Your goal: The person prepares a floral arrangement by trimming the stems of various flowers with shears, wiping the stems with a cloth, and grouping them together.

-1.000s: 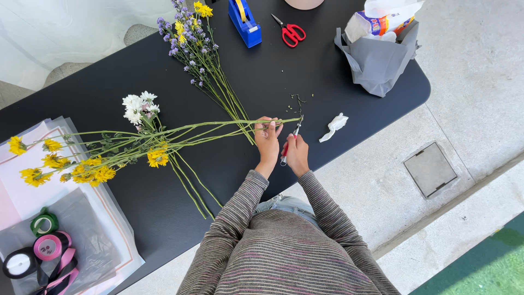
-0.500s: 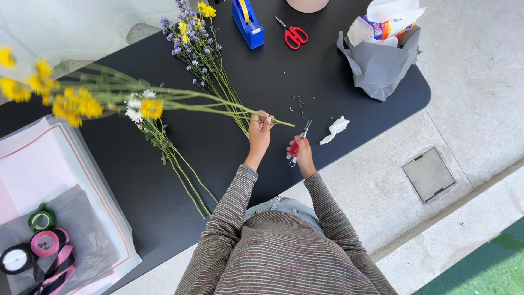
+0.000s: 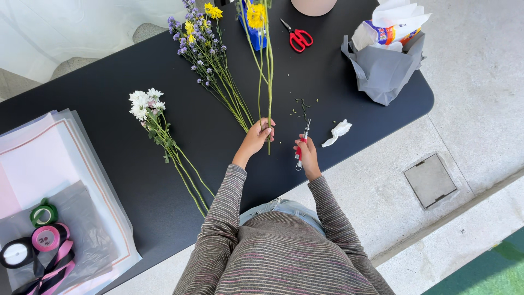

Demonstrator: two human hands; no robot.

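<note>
Left hand [image 3: 258, 133] closed around lower stems of yellow flower bunch [image 3: 263, 65], bunch upright-ish, heads up near blue tape dispenser [image 3: 254, 33] at far table edge, stem ends poking just below the fist. Right hand [image 3: 307, 154] wrapped around red-handled snips [image 3: 302, 143], blades pointing away toward small green stem clippings [image 3: 301, 105] on black table [image 3: 109, 98]; blades look nearly shut, hard to tell. Risks, judged: thin stems liable to slip or fan out of a loose one-hand grip; blade tips near left fingers, so a nick possible on any close cut; long stems swinging over purple flower bunch [image 3: 210, 60] could snag or drag it; uneven cut if stems not aligned at the bottom. White flower bunch [image 3: 164, 136] lying well apart to the left, red scissors [image 3: 297, 37] far side, crumpled white tissue [image 3: 337, 131] just right of snips, grey bag [image 3: 385, 71] at right corner, ribbon rolls [image 3: 33, 240] on wrapping sheets [image 3: 54, 164] lower left. Versus half a second ago: yellow bunch swung from lying roughly sideways across the table, heads at left, to pointing away from the body; left hand in about the same spot; snips raised slightly, right hand barely shifted; everything else unmoved.
</note>
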